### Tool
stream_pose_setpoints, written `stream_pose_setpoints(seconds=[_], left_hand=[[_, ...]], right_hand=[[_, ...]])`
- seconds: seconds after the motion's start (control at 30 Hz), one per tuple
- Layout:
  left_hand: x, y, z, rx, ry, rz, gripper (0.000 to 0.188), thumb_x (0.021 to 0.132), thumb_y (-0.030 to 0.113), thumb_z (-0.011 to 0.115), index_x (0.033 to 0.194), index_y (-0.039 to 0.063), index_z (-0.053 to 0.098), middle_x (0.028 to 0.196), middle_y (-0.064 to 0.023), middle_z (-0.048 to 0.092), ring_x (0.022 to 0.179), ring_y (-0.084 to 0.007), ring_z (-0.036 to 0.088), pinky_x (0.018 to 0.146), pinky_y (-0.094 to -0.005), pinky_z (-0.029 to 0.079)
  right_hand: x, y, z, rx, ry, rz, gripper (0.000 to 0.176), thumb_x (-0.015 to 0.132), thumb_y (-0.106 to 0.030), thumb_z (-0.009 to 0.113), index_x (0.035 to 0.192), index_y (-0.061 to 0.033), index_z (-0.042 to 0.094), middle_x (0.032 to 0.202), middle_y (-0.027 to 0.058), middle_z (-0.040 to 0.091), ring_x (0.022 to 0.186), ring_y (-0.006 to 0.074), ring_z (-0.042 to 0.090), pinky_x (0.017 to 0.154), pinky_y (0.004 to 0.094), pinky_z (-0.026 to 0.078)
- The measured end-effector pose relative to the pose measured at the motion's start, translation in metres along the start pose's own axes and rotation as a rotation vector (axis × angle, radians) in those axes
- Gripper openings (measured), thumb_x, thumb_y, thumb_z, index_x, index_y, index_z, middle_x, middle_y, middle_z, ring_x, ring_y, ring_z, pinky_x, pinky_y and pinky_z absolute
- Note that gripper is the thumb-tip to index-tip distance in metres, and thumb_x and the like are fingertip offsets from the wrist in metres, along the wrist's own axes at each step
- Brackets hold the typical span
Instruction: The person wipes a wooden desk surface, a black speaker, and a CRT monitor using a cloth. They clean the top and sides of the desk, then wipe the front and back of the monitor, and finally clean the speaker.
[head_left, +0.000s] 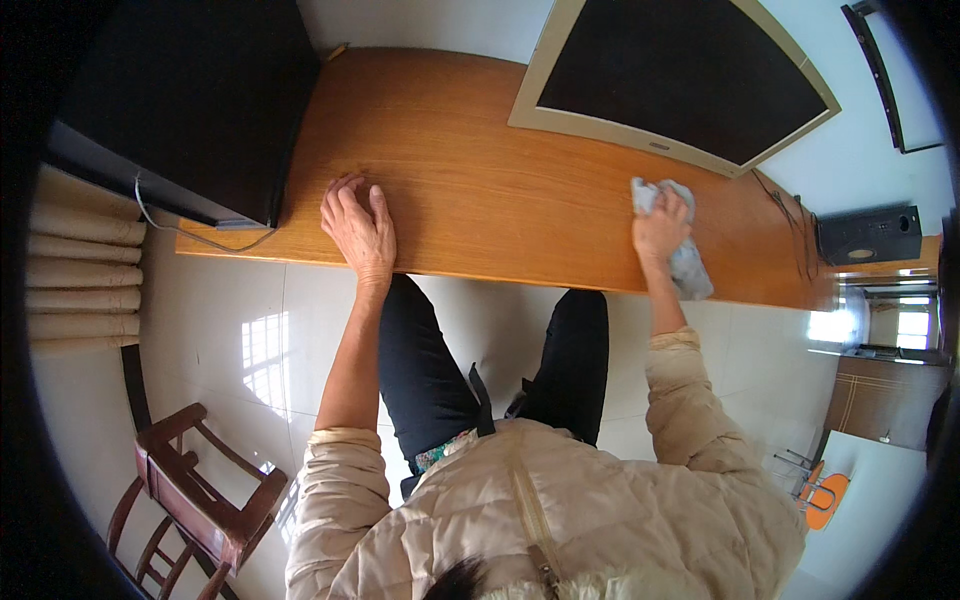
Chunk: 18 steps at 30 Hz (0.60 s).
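Observation:
My right hand presses a pale grey cloth onto the right part of a brown wooden tabletop. One end of the cloth trails back over the tabletop's front edge, and the hand looks slightly blurred. Toward the left, my left hand rests on the wood close to the front edge, holding nothing. Its fingers are bent and its thumb stands apart. Beyond the right hand stands a television with a dark screen and a beige frame.
A large black box-like cabinet stands at the left end, with a grey cable by its base. Dark cables and a black speaker are at the right. A wooden chair and an orange stool are on the floor behind.

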<state>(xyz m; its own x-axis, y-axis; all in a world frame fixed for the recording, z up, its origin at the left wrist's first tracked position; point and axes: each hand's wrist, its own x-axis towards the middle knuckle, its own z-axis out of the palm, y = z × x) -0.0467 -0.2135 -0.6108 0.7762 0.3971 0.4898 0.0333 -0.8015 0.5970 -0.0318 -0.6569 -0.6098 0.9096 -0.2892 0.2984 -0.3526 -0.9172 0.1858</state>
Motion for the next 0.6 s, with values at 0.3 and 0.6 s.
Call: stream_pose_setpoints(seconds=[0.3,0.6], left_hand=[[-0.001,-0.002,0.0,-0.044,0.01,0.005,0.029,0.099,0.025,0.058,0.117,0.003,0.06,0.129,-0.0132,0.059,0.132,-0.0338,0.045,0.111,-0.0485,0.029],[-0.001,-0.003,-0.005,-0.117,-0.045,0.03,0.03,0.1,0.028,0.056,0.118,0.004,0.059,0.129,-0.0115,0.059,0.134,-0.0333,0.044,0.112,-0.0496,0.028]], right_hand=[[-0.09,-0.263,-0.094,0.567,0.116,-0.706,0.05,0.082,-0.018,0.061,0.128,0.0005,0.062,0.146,0.0123,0.048,0.137,0.0297,0.038,0.097,0.0546,0.034],[-0.064,-0.186,-0.074,0.505,0.103,-0.592,0.061,0.074,-0.02,0.074,0.133,-0.0098,0.058,0.147,0.0095,0.047,0.138,0.0303,0.04,0.099,0.0553,0.037]])
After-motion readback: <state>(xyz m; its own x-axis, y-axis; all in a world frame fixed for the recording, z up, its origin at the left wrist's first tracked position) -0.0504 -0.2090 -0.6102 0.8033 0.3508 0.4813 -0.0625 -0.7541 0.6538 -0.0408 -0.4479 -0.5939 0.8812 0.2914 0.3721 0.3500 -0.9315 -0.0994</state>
